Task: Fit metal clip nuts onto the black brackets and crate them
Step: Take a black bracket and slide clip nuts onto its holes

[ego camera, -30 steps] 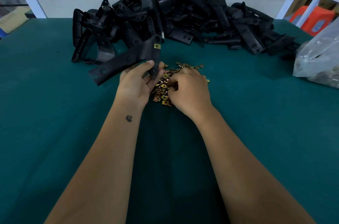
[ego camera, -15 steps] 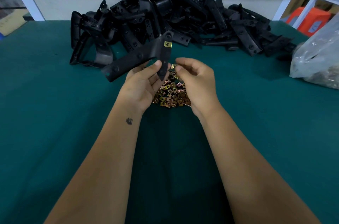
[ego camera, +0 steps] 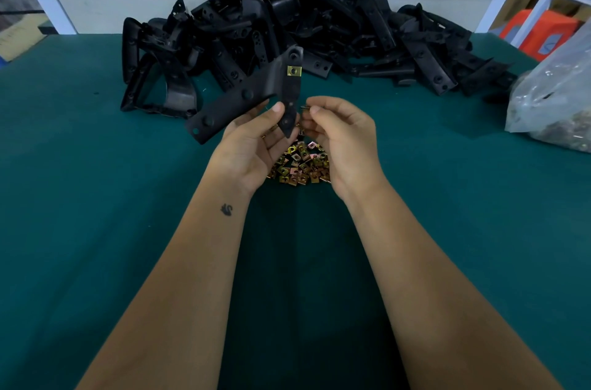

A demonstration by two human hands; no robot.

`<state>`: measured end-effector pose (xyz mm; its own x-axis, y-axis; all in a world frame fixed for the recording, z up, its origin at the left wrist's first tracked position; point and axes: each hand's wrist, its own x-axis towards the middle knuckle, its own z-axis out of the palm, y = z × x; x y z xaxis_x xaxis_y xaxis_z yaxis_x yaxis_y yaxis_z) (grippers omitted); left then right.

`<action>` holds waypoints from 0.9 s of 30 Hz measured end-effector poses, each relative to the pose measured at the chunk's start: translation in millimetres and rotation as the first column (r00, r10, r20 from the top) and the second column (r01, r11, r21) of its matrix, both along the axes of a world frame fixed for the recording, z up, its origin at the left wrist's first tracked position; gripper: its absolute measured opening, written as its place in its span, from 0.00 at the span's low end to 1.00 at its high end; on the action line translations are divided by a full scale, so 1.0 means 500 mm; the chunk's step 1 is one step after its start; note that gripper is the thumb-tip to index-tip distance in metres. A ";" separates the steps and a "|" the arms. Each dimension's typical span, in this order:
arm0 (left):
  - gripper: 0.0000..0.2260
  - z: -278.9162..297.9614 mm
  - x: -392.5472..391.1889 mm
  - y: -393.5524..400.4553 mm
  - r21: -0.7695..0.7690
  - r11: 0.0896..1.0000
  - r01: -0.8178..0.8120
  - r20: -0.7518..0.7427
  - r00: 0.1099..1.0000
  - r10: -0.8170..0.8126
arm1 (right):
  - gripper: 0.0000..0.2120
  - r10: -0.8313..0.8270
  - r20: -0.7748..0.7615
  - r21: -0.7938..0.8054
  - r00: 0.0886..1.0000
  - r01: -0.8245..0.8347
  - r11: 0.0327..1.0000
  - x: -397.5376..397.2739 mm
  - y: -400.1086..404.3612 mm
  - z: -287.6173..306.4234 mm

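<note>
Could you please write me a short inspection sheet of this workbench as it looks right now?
Surface: green table cover, intact where visible.
Job's things: held bracket carries one fitted clip nut; loose clip nuts heaped under the hands; bracket pile at the back.
Clutter: clear plastic bag at right edge.
Grippers: left hand grips the bracket; right hand pinches a small nut.
Cables: nothing seen.
Surroundings: white wall, orange stool; no crate seen.

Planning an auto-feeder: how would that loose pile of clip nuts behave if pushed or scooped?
The clip nuts look small, flat and squarish, so they would probably slide and scatter, not roll. They lie jumbled and overlapping, so they may snag together. The green table looks cloth-like, likely adding drag.
</note>
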<state>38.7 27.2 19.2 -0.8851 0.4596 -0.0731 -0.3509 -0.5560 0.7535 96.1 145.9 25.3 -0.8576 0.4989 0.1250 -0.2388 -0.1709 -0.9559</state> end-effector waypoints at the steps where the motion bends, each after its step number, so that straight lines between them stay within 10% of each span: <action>1: 0.18 0.000 0.000 0.000 0.003 1.000 0.006 -0.005 1.000 -0.006 | 0.07 -0.002 -0.005 -0.006 1.000 0.002 1.000 0.000 -0.001 0.000; 27: 0.25 0.002 0.009 0.004 0.012 0.999 0.035 -0.039 0.999 -0.034 | 0.04 -0.036 0.010 -0.085 0.999 0.037 0.996 -0.002 -0.003 0.000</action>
